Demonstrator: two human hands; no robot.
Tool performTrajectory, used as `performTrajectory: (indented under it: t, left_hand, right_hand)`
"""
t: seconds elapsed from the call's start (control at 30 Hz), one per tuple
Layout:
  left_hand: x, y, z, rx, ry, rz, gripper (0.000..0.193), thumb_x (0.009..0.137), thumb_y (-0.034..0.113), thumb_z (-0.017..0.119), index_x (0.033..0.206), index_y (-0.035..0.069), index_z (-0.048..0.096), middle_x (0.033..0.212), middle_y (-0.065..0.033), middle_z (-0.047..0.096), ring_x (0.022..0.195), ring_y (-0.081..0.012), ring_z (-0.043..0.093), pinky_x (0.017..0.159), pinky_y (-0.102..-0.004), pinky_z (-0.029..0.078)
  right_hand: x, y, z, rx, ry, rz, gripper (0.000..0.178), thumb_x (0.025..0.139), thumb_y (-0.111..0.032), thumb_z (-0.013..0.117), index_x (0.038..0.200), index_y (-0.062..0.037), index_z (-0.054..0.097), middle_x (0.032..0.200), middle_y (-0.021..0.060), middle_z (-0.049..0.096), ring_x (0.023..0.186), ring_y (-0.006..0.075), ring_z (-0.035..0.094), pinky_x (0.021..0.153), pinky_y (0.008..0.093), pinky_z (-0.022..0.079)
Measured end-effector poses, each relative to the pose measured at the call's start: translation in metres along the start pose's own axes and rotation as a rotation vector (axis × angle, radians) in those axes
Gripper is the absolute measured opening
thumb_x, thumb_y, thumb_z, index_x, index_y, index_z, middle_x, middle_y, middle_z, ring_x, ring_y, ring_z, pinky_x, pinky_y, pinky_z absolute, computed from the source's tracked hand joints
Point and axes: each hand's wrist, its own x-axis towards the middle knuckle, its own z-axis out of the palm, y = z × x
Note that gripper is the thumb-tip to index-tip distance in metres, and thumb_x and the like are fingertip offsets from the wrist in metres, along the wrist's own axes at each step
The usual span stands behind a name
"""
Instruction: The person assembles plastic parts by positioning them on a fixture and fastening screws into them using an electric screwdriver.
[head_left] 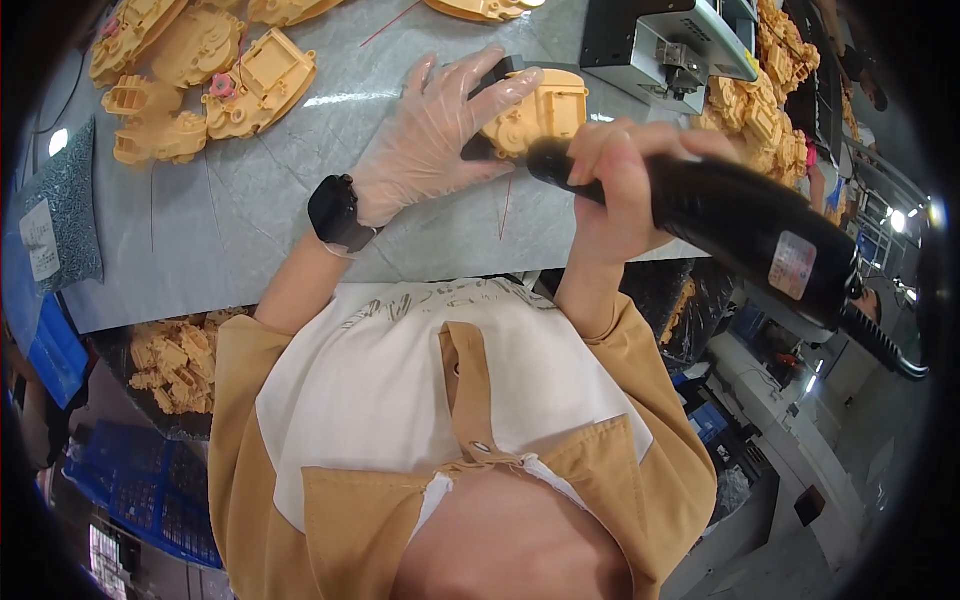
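Note:
A yellow-orange plastic housing (555,105) sits on the grey table in front of me, with dark block-like pieces (478,150) showing at its left side. My left hand (425,140), in a clear glove, grips its left side with fingers spread and the index finger lying over the top edge. My right hand (622,190) is wrapped round a black corded electric screwdriver (745,220). The tool is tilted, its blurred nose close to the housing's lower right edge. I cannot make out the bit or whether it touches the housing.
Several similar housings (265,85) lie at the far left. A silver-and-black machine (665,55) stands behind on the right, beside a heap of yellow parts (760,120). A bag of small screw-like pieces (75,210) rests at the left edge. Thin red wires (506,205) lie on the table.

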Motion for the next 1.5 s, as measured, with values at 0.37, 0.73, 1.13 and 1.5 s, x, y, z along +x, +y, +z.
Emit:
performTrajectory:
  t: [0.37,0.73,1.13,1.5]
  left_hand:
    - [0.001,-0.001,0.0,0.033,-0.01,0.015,0.083,0.063,0.033,0.076,0.134,0.022,0.035,0.134,-0.0104,0.037,0.122,-0.0277,0.039,0.1,-0.0562,0.026]
    - [0.006,0.0,0.004,0.014,-0.051,0.006,0.087,0.061,0.031,0.079,0.135,0.023,0.033,0.138,-0.0111,0.033,0.124,-0.0272,0.036,0.105,-0.0531,0.022]
    - [0.002,0.001,0.001,0.035,-0.055,0.009,0.084,0.067,0.036,0.074,0.137,0.025,0.029,0.135,-0.013,0.034,0.122,-0.0281,0.037,0.104,-0.0535,0.021]
    - [0.004,0.005,0.001,0.024,-0.081,0.002,0.084,0.067,0.037,0.074,0.137,0.025,0.029,0.135,-0.0132,0.033,0.125,-0.0286,0.034,0.104,-0.0553,0.02]
  right_hand:
    - [0.001,0.012,-0.001,-0.01,-0.093,-0.09,0.038,0.07,0.006,0.065,0.095,-0.0055,0.038,0.062,0.0077,0.057,0.048,0.013,0.051,0.048,0.0259,0.045]
    - [0.04,-0.006,-0.089,0.21,0.289,-0.201,0.037,0.079,0.0,0.051,0.113,-0.0015,0.037,0.057,0.0087,0.052,0.046,0.0163,0.05,0.053,0.0338,0.049]
    - [0.08,0.028,-0.093,-0.107,0.323,-0.088,0.038,0.069,0.007,0.063,0.102,0.0027,0.044,0.054,0.008,0.055,0.042,0.0138,0.052,0.047,0.024,0.045]
    - [0.109,0.037,-0.098,-0.129,0.472,-0.321,0.039,0.07,0.012,0.057,0.103,0.0038,0.039,0.055,0.0116,0.055,0.042,0.0159,0.051,0.048,0.0286,0.048]
